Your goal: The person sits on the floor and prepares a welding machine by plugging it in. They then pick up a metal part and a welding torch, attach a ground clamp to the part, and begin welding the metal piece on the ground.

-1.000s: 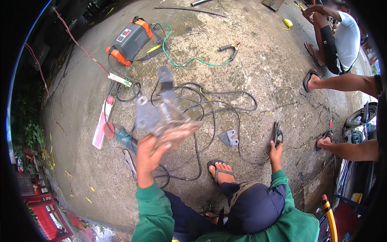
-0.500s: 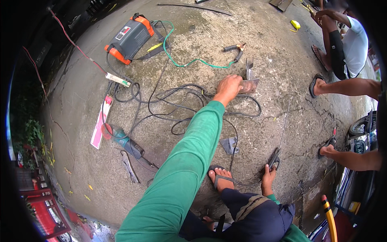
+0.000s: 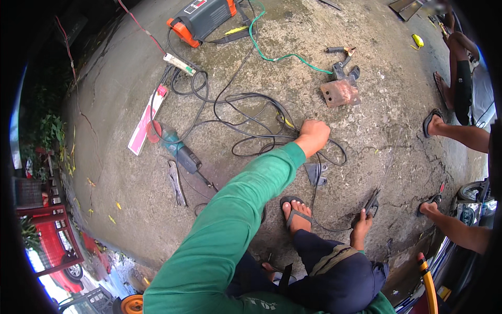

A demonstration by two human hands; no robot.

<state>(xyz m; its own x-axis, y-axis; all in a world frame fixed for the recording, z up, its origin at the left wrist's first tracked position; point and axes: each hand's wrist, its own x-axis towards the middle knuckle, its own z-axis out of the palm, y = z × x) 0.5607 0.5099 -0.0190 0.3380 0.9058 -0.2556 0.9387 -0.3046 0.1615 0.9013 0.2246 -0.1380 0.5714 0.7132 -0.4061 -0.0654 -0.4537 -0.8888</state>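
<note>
My left hand (image 3: 314, 135) is curled into a fist low over black cables (image 3: 261, 104); its fingers are turned away, so anything inside is hidden. Beyond it, a rusty metal plate with holes (image 3: 341, 93) leans up, joined to or resting against a dark metal bracket (image 3: 342, 71). The earth clamp (image 3: 341, 51) on the green cable lies just behind them. Down at the right, my right hand (image 3: 361, 227) grips a black welding electrode holder (image 3: 372, 203); a thin rod seems to extend from it, faintly visible. Between my hands a small grey metal bracket (image 3: 316, 172) rests on the concrete.
A grey-orange welding machine (image 3: 206, 23) stands far left. Nearer lie a power strip (image 3: 179, 64), a pink-white box (image 3: 148, 121), an angle grinder (image 3: 180, 153) and locking pliers (image 3: 177, 183). Cables loop across the ground. Other people's legs (image 3: 465, 137) reach in from the right.
My left hand has let go of the metal piece and drawn back toward me. The rusty plate has turned and now faces me. The whole view has shifted; my right hand still grips the holder.
</note>
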